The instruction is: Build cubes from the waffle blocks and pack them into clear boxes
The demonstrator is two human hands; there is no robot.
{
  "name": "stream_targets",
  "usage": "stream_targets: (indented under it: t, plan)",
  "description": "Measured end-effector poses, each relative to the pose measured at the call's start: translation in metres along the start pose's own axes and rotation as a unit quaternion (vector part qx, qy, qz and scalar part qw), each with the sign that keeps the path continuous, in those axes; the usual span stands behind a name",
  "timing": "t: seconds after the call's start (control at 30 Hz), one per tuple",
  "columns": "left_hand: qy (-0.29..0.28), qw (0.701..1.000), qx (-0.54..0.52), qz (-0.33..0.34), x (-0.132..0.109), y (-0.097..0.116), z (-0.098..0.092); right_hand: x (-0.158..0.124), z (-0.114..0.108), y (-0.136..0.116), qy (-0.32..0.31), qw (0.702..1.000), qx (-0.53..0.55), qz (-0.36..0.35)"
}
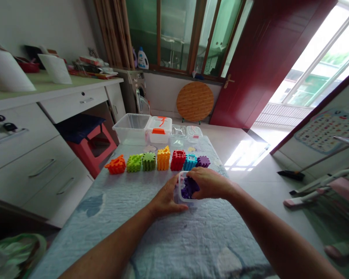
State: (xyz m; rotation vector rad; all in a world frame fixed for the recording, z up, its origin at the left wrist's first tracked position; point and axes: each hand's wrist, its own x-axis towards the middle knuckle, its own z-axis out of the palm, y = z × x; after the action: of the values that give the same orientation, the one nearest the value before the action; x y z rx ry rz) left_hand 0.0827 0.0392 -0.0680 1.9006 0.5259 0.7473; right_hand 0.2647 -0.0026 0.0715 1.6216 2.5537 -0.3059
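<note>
A small clear plastic box (pixel 180 197) stands near the middle of the cloth-covered table, with purple puzzle blocks (pixel 187 189) inside. My left hand (pixel 166 201) is closed around the box's left side, thumb along the front. From the right, my right hand (pixel 208 183) reaches over the rim, its fingers gripping a purple block in the box; the fingertips are partly hidden. Just beyond stands a row of interlocking blocks: orange (pixel 117 165), light green (pixel 134 163), dark green (pixel 149 161), yellow (pixel 163 159), red (pixel 178 160), blue (pixel 190 162) and purple (pixel 203 161).
Behind the row are a large clear bin (pixel 130 133), a lidded box with an orange latch (pixel 159 133) and two smaller clear boxes (pixel 178 136) (pixel 194 133). A red stool (pixel 90 143) stands left of the table (pixel 110 217). White drawers (pixel 40 166) line the left wall.
</note>
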Motion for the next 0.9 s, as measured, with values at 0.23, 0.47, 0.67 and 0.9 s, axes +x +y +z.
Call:
stream_targets:
  t: [0.23, 0.47, 0.67, 0.9]
  plan:
    - [0.008, 1.000, 0.002, -0.009, -0.001, 0.004, 0.000, 0.004, 0.005, 0.000, -0.009, 1.000, 0.003, -0.008]
    - [0.006, 0.999, 0.018, -0.027, 0.000, 0.009, 0.001, -0.009, -0.007, 0.004, 0.033, 0.999, 0.018, 0.006]
    - [0.009, 0.999, 0.018, -0.033, -0.001, 0.006, 0.001, -0.046, -0.003, 0.013, 0.117, 0.987, 0.091, 0.068]
    - [0.026, 0.999, 0.030, -0.027, -0.003, 0.007, 0.002, -0.074, 0.035, -0.003, 0.085, 0.972, 0.166, 0.147]
